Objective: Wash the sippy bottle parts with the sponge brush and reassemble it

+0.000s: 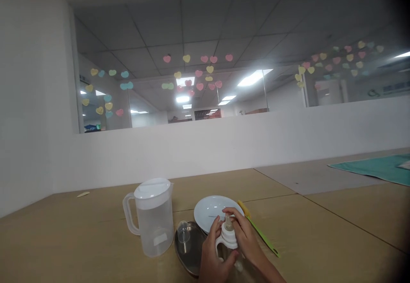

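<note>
A baby bottle (228, 239) with a white collar, side handles and a clear nipple stands upright between my hands, low in the view. My left hand (211, 255) is wrapped around its left side, thumb across the front of the body. Around the top and right side curls my right hand (246, 236), its fingers by the nipple and collar. A clear dome cap (183, 231) rests on an oval metal tray (189, 255) to the left. Behind the bottle sits a white bowl (211, 204), partly covered by my fingers. The bottle's lower part is blurred and partly hidden.
A translucent lidded pitcher (156, 227) stands left of the tray. A green-handled brush (265, 239) with a yellow head lies right of the bowl. On the far right is a teal cloth (374, 168). A white wall and window bound the table's back.
</note>
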`<state>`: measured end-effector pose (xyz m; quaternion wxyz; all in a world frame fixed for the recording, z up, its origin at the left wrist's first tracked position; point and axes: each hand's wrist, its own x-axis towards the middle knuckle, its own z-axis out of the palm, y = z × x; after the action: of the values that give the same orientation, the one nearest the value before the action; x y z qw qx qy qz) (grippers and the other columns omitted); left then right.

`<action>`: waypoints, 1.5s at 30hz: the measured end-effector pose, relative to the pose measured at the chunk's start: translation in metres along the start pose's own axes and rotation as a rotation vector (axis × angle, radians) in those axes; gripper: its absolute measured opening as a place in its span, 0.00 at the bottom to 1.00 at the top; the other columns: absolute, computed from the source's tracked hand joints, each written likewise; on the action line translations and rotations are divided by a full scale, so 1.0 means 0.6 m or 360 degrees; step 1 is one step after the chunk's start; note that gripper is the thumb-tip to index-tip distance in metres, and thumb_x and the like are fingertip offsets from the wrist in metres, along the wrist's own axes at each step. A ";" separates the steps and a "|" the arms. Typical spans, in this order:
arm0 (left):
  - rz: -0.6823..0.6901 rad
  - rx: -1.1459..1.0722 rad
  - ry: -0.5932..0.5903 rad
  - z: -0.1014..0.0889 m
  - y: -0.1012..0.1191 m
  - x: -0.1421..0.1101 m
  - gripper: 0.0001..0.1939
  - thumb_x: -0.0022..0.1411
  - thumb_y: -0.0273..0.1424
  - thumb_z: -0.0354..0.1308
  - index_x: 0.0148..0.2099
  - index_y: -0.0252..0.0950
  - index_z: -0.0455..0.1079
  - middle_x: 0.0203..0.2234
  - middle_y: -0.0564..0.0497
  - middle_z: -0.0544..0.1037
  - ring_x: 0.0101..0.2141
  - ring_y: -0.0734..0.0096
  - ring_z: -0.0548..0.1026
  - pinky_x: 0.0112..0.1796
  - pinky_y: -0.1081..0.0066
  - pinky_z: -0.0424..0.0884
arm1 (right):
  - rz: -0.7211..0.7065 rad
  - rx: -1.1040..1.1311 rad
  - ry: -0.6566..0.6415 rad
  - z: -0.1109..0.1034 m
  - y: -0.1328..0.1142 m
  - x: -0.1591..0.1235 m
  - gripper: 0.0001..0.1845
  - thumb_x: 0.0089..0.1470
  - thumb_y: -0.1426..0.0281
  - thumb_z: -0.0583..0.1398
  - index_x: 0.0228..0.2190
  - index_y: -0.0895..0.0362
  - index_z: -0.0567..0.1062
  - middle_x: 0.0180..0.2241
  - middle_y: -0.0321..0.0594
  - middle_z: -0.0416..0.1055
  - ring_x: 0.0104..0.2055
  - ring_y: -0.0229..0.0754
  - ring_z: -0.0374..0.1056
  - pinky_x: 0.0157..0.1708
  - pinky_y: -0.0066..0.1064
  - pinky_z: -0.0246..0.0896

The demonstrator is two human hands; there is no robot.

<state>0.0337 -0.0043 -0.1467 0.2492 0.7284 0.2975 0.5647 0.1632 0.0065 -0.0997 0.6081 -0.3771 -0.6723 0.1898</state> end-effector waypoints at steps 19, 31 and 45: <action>0.0143 0.0149 0.0086 0.011 0.006 -0.002 0.26 0.54 0.35 0.58 0.54 0.33 0.62 0.50 0.41 0.70 0.51 0.59 0.68 0.51 0.63 0.65 | -0.0143 -0.0223 0.0563 0.014 0.019 -0.029 0.12 0.55 0.60 0.53 0.32 0.56 0.67 0.27 0.39 0.71 0.30 0.41 0.69 0.32 0.31 0.63; -0.0179 -0.0023 0.0015 0.004 -0.004 0.005 0.28 0.54 0.32 0.56 0.57 0.33 0.60 0.53 0.43 0.69 0.52 0.62 0.67 0.54 0.66 0.63 | -0.0707 -0.0706 0.0397 0.016 0.017 -0.034 0.12 0.49 0.71 0.53 0.38 0.56 0.69 0.33 0.41 0.71 0.36 0.44 0.67 0.36 0.35 0.63; -0.0183 -0.0061 -0.0111 -0.002 0.001 0.004 0.38 0.52 0.38 0.60 0.62 0.33 0.52 0.56 0.40 0.65 0.55 0.59 0.65 0.54 0.65 0.61 | -0.0289 -0.0310 0.0212 0.008 0.004 -0.023 0.12 0.50 0.69 0.49 0.27 0.56 0.71 0.27 0.38 0.70 0.31 0.41 0.66 0.32 0.30 0.61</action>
<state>0.0331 -0.0032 -0.1444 0.3053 0.7244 0.3190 0.5294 0.1588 -0.0012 -0.1118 0.6265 -0.3838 -0.6771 0.0425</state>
